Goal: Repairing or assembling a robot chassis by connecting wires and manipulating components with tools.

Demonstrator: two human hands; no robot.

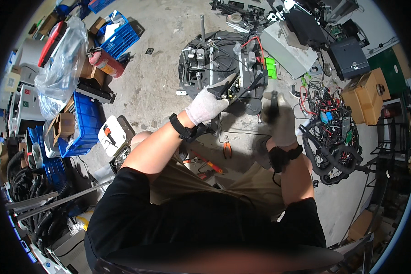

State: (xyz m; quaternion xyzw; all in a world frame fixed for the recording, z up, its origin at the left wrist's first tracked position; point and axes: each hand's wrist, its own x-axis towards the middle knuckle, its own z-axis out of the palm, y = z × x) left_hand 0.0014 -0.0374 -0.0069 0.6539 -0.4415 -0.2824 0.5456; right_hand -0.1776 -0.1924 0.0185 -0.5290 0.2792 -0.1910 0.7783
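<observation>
A round black machine base [217,57], covered with metal posts and cables, lies on the floor in front of me. My left hand [205,106], in a white glove, is closed on a black angular part [222,89] at the base's near edge. To the right of the base, my right hand [283,122], also gloved, is raised and blurred. Its fingers wrap round a dark-handled tool [274,102] whose kind I cannot make out. Orange-handled pliers [227,148] lie on the floor between my knees. Closer to me lies a tool with a red-orange handle [213,166].
A tangle of cables and black hoses [329,132] lies on the right, beside a cardboard box [364,96]. A grey metal case [287,49] stands behind the base. Leftward are a blue crate [81,125], a red fire extinguisher [107,63] and a white stool-like piece [114,135].
</observation>
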